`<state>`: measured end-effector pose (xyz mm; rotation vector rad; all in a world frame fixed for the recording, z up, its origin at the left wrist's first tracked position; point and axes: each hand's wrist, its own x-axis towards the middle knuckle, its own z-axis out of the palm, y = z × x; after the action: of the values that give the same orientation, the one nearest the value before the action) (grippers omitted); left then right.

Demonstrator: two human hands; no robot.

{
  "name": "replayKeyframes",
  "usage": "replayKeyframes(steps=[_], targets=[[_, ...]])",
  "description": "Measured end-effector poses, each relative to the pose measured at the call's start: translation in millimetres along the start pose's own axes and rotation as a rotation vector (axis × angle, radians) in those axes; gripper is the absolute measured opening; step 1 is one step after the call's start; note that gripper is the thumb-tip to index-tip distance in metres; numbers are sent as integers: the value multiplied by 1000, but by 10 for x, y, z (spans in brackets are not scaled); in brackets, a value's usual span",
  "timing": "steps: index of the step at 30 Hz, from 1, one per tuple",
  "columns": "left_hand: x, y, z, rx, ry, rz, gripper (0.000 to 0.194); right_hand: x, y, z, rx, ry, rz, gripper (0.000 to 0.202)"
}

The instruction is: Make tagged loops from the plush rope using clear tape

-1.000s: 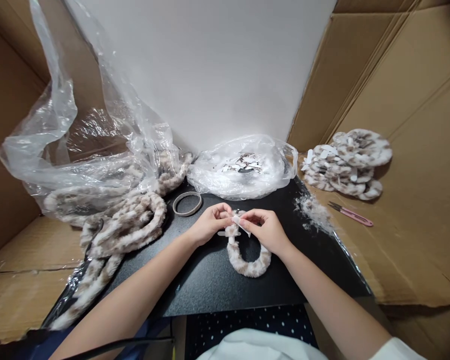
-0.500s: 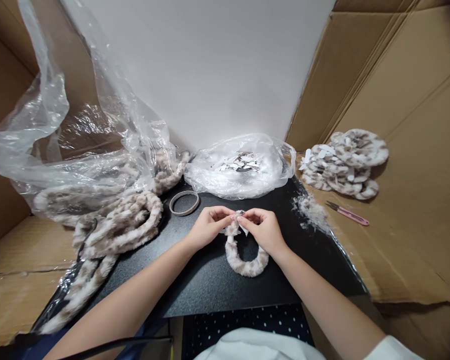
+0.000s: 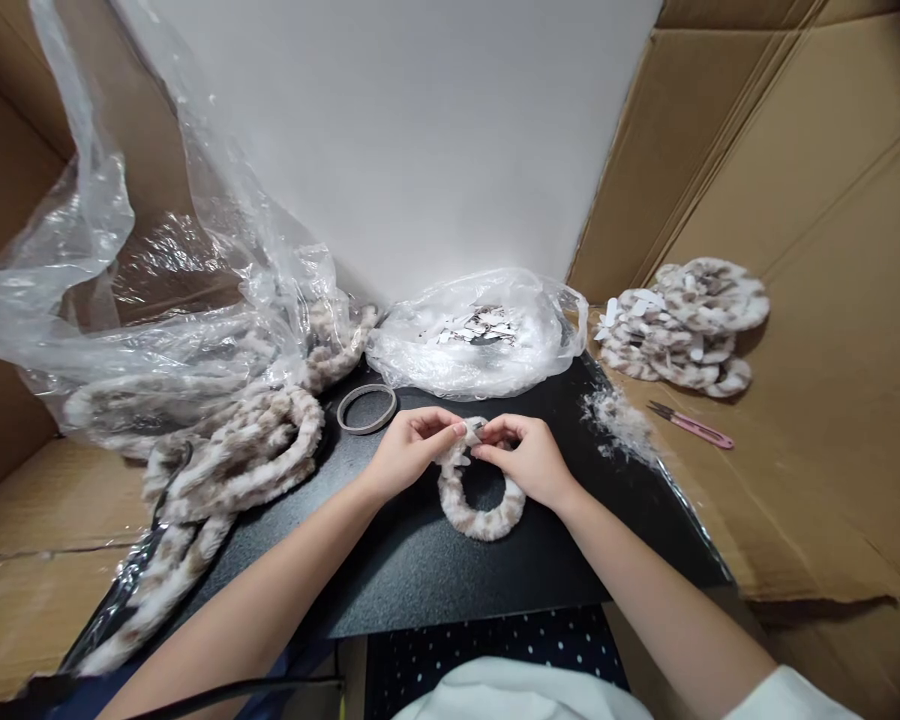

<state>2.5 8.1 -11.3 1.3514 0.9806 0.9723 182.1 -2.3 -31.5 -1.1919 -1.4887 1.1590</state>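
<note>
A fluffy white-and-brown fabric ring (image 3: 482, 522), like a plush headband, hangs below my fingers over the black table. My left hand (image 3: 411, 452) is closed, thumb and fingertips pinching the top left of the ring. At its top right, my right hand (image 3: 531, 462) is also closed, its bent fingers and thumb at a small whitish piece on the ring. Fingers partly cover this spot, so the exact grip there is hard to make out. Behind the hands rests a clear plastic bag (image 3: 420, 360) holding many small white pieces.
Long plush tubes (image 3: 232, 470) spill from a large clear bag (image 3: 217, 260) at left. A grey tape ring (image 3: 343, 417) lies nearby. On cardboard at right are stacked plush rings (image 3: 712, 300) and pink thread snips (image 3: 701, 432), beside loose fluff (image 3: 619, 425).
The plush ring has shifted slightly left and up. My right fingers have moved a little apart from my left and changed their hold at the top of the ring.
</note>
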Motion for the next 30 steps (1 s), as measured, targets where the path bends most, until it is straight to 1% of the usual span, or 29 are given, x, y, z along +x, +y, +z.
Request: replayKeyframes(steps=[3,5,7,9,11,13,15,18,20,22,24,26,28,29,30], targets=[[-1,31,-31,7,-60,-8,27,31,-41,-44,-52,-33,-15,19],[-10,40,-35,29,-97,-8,27,63,-74,-70,-135,-66,-54,23],[-23,48,-30,69,-149,2,27,99,-106,-89,-284,-92,-145,28],[-34,55,-25,112,-195,12,26,132,-122,-98,-448,-98,-268,31],[-41,60,-26,143,-217,2,26,153,-110,-92,-548,-81,-369,27],[-41,62,-34,148,-225,-27,27,160,-68,-72,-570,-56,-423,18],[-40,58,-44,136,-238,-56,27,157,-14,-42,-570,-31,-439,15],[-47,45,-41,140,-242,-68,26,152,39,-4,-596,-3,-441,16],[-60,43,-22,160,-232,-60,26,158,27,-8,-642,6,-436,15],[-78,60,4,187,-209,-37,26,176,-32,-57,-732,1,-430,16],[-96,95,23,267,-171,25,24,208,-127,-155,-815,-62,-445,15],[-113,133,33,389,-139,130,20,250,-229,-275,-793,-215,-470,13],[-126,147,40,508,-133,257,17,299,-302,-372,-637,-396,-439,13],[-130,140,45,553,-140,319,16,321,-316,-398,-528,-467,-380,12],[-133,124,52,590,-149,377,15,340,-314,-403,-416,-503,-296,16]])
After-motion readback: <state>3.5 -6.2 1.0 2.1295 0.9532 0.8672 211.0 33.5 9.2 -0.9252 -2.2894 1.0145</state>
